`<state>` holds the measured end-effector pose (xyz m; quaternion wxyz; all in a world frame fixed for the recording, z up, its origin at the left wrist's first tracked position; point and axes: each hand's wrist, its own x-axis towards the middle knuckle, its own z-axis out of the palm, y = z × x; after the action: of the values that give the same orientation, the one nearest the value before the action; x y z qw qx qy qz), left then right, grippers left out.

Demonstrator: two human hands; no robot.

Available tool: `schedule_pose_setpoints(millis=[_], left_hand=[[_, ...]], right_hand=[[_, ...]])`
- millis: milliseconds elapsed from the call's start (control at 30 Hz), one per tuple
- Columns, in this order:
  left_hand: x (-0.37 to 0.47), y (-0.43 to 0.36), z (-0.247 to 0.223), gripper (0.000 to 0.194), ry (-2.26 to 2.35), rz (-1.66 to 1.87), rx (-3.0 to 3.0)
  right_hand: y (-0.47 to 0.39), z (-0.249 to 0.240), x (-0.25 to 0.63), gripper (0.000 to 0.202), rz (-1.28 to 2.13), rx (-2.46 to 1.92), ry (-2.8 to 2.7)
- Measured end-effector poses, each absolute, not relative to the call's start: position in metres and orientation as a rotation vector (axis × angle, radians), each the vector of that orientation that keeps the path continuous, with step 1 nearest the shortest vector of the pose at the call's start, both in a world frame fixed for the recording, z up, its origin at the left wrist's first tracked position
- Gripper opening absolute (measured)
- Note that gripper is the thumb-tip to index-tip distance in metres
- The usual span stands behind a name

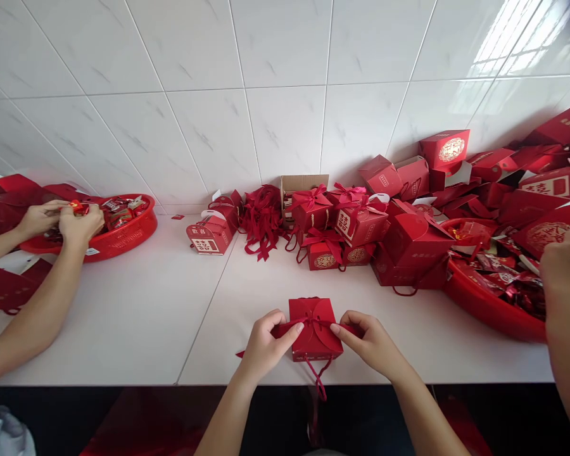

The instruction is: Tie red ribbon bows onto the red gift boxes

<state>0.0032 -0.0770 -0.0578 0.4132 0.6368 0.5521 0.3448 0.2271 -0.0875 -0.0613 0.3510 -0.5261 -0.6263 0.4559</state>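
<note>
A small red gift box (308, 348) with a folded petal-like lid sits on the table near its front edge. A dark red ribbon (312, 322) crosses the lid's middle. My left hand (269, 339) is closed, pinching the ribbon at the box's left side. On the other side my right hand (365, 339) pinches the ribbon too, thumb toward the centre. The ribbon runs between both hands. A twisted cord handle (318, 377) hangs from the box's front over the table edge.
Ribbon-tied boxes (325, 250) and a pile of loose ribbons (262, 218) stand behind. Red baskets of wrapped sweets stand left (133, 233) and right (484, 310). A co-worker's hands (78, 221) are over the left basket; another person's arm (565, 316) reaches in at right.
</note>
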Motion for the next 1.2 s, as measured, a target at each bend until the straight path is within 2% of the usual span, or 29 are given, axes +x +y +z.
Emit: schedule_pose_setpoints(millis=[167, 300, 533, 933, 1067, 1133, 1200], left_hand=[[0.005, -0.077, -0.058, 0.031, 1.236, 0.844, 1.534], [0.006, -0.076, -0.060, 0.029, 1.195, 0.857, 1.493], [0.006, -0.078, -0.069, 0.043, 1.349, 0.958, 1.537], [0.006, -0.086, -0.071, 0.053, 1.572, 1.040, 1.783], [0.006, -0.088, -0.073, 0.054, 1.595, 0.998, 1.794], [0.005, -0.089, -0.072, 0.050, 1.590, 1.019, 1.817], [0.005, -0.089, -0.067, 0.035, 1.608, 1.114, 1.872]], right_hand=[[-0.085, -0.069, 0.219, 0.040, 1.266, -1.280, -1.537], [-0.083, -0.073, 0.217, 0.041, 1.332, -1.210, -1.473], [-0.078, -0.077, 0.225, 0.052, 1.267, -1.231, -1.401], [-0.067, -0.076, 0.242, 0.049, 1.202, -1.252, -1.365], [-0.069, -0.074, 0.242, 0.049, 1.296, -1.244, -1.277], [-0.074, -0.070, 0.245, 0.046, 1.451, -1.223, -1.245], [-0.082, -0.065, 0.249, 0.040, 1.569, -1.162, -1.244]])
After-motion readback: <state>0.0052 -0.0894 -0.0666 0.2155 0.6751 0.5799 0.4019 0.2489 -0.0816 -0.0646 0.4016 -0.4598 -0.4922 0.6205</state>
